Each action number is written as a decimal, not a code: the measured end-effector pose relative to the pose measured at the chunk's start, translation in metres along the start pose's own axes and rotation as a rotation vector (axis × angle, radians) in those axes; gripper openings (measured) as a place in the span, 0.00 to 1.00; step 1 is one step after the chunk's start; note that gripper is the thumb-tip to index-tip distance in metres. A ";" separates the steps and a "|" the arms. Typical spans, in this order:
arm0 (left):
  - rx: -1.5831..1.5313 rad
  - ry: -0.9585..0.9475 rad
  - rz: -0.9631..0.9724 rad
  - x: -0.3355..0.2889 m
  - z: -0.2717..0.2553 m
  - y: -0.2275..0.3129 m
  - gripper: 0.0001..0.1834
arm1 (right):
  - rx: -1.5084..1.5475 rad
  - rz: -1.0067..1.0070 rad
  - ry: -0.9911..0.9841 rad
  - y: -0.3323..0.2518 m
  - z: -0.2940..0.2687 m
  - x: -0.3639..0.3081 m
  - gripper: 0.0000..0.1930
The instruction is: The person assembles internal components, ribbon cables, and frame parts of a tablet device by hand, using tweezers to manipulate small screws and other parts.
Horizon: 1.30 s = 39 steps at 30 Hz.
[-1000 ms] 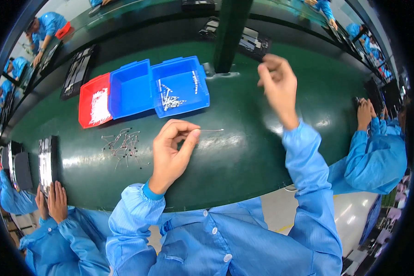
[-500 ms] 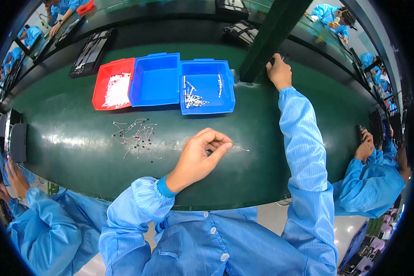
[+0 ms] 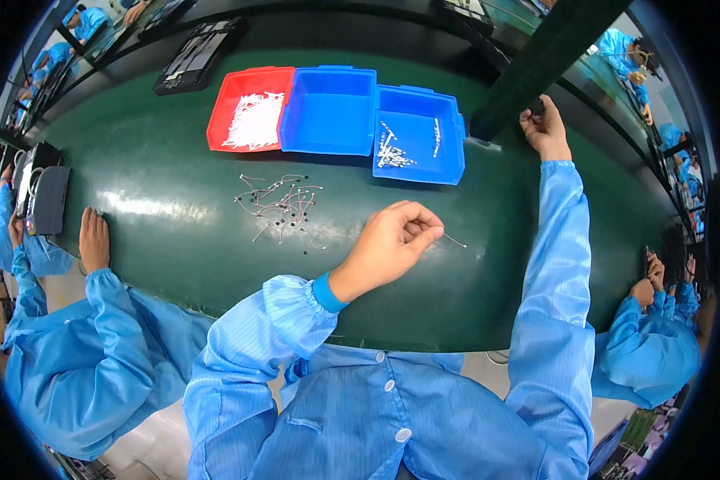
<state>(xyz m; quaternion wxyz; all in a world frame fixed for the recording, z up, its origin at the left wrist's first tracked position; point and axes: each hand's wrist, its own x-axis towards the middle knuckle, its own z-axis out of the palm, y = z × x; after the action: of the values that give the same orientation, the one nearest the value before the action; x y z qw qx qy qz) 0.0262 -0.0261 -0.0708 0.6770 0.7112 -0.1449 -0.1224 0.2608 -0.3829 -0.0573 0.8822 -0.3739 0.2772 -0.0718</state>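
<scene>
My left hand (image 3: 392, 242) is over the middle of the table, thumb and fingertips pinched on a thin wire (image 3: 456, 242). One end of the wire sticks out to the right. My right arm stretches far forward, and my right hand (image 3: 547, 134) is closed around a small black object (image 3: 537, 107) beside the green post; the fingers hide most of it. Left of my left hand lies a loose pile of thin wires (image 3: 284, 210) with small black ends.
Beyond the wires stand a red bin (image 3: 216, 120) of white pieces, an empty blue bin (image 3: 328, 116), and another blue bin (image 3: 428, 170) holding small white-and-dark parts. A green post (image 3: 548, 64) rises at the back right. Co-workers sit on both sides; one's hand (image 3: 94, 240) rests on the table edge.
The whole view has shifted, so the table things sit farther right and higher. Both my hands keep their grips. The left co-worker's hand has come onto the table edge.
</scene>
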 end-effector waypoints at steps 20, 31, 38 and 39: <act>-0.135 -0.045 0.062 -0.018 0.033 -0.006 0.06 | -0.460 0.666 -0.266 0.086 -0.114 -0.418 0.25; 0.006 0.110 0.114 -0.004 0.069 -0.009 0.07 | -1.627 -0.937 -0.248 0.045 -0.106 -0.238 0.17; 0.116 0.245 0.188 -0.045 0.060 -0.004 0.06 | -1.757 -0.817 -0.350 0.081 -0.066 -0.260 0.18; 0.126 0.259 0.174 -0.054 0.058 -0.002 0.06 | -1.779 -0.790 -0.348 0.085 -0.065 -0.269 0.18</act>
<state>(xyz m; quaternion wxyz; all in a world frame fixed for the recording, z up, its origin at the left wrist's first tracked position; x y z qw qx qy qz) -0.0449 -0.0594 -0.0768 0.6520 0.7469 -0.1246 0.0387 -0.0064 -0.2725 -0.0365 0.2207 -0.9716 -0.0480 -0.0706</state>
